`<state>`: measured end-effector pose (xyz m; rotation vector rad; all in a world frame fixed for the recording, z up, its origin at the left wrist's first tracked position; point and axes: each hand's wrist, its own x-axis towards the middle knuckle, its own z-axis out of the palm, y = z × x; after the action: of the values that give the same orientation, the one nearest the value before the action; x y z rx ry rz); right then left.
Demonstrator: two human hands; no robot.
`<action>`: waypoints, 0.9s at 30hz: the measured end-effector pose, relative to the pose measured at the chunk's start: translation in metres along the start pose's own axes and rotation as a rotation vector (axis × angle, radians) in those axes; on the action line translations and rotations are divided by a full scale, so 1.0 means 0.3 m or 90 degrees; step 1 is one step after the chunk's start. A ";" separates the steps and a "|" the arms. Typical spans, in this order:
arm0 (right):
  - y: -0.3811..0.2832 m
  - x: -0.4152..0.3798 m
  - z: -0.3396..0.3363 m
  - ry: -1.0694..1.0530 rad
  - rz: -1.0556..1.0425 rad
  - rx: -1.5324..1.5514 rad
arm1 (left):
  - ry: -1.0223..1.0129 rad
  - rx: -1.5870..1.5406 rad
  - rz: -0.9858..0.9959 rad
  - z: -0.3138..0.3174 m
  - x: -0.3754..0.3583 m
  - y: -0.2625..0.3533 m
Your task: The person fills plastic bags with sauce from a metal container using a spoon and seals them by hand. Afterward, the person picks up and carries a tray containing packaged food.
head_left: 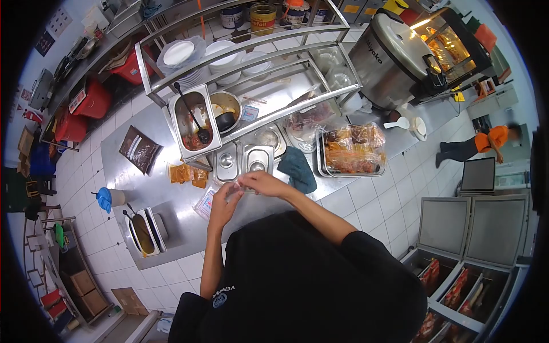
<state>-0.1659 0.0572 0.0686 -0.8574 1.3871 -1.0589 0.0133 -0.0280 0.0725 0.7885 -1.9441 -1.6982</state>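
Observation:
Both my hands meet at the counter's near edge, in front of the lidded steel containers (258, 159). My left hand (225, 200) has thumb and fingers pressed around something clear and thin, perhaps plastic. My right hand (260, 183) pinches the same clear thing at its fingertips. Below my left hand lies a clear packet (205, 203) with a printed label. A dark green cloth (297, 170) is right of my right hand. Farther right, a steel tray (351, 170) holds bagged orange-brown food. Orange packets (189, 175) lie left of the containers.
A steel rack (251, 39) with stacked white plates (179, 52) crosses the counter (171, 217). A deep pan with a ladle (194, 123) sits near it. Left are a brown bag (139, 150) and a blue-lidded cup (110, 199). A person in orange (486, 141) stands far right.

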 end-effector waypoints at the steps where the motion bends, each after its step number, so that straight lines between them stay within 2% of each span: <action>1: -0.005 -0.004 -0.009 0.011 -0.009 0.031 | -0.020 0.097 0.009 -0.017 0.005 0.008; 2: 0.013 -0.001 -0.019 0.009 -0.009 0.031 | -0.038 0.193 0.019 -0.027 0.011 0.011; 4: 0.061 0.012 -0.048 0.189 -0.302 -0.291 | -0.007 0.194 0.017 -0.025 0.017 0.010; 6: -0.010 -0.018 -0.066 0.203 -0.261 -0.341 | 0.025 0.196 0.013 -0.015 0.020 0.009; 8: -0.042 -0.019 -0.066 0.120 -0.192 -0.193 | 0.057 0.221 0.047 -0.002 0.022 0.011; 9: -0.052 -0.027 -0.059 0.117 -0.193 -0.193 | 0.060 0.223 0.046 0.001 0.021 0.014; 11: -0.072 -0.041 -0.044 0.201 -0.189 -0.301 | 0.084 0.241 0.013 0.001 0.025 0.019; 15: -0.105 -0.040 -0.031 0.152 -0.181 -0.280 | 0.082 0.245 -0.022 -0.025 0.020 0.006; 17: -0.123 -0.043 -0.010 0.103 -0.065 -0.155 | -0.012 0.212 -0.090 -0.054 0.017 0.012; 18: -0.123 -0.044 -0.009 0.086 -0.073 -0.154 | 0.005 0.218 -0.095 -0.068 0.016 0.025; 20: -0.121 -0.045 -0.017 -0.041 0.019 -0.136 | -0.126 0.188 -0.094 -0.095 0.018 0.055; 21: -0.132 -0.046 -0.013 -0.061 0.012 -0.138 | -0.190 0.177 -0.097 -0.117 0.030 0.083; 22: -0.144 -0.053 -0.011 -0.104 0.035 -0.159 | -0.171 0.180 -0.102 -0.129 0.040 0.085; 24: -0.190 -0.051 0.016 -0.159 0.054 -0.187 | -0.311 -0.022 -0.121 -0.143 0.063 0.073; 25: -0.217 -0.053 0.031 -0.212 0.110 -0.196 | -0.359 -0.093 -0.168 -0.149 0.076 0.067; 26: -0.254 -0.057 0.042 -0.263 0.166 -0.206 | -0.345 -0.094 -0.167 -0.154 0.077 0.052; 27: -0.320 -0.067 0.056 -0.299 0.164 -0.206 | -0.409 -0.100 -0.203 -0.161 0.085 0.037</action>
<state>-0.1546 0.0423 0.1664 -1.0490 1.2341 -0.4031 0.0246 -0.0796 0.0896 0.5533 -2.1117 -2.5030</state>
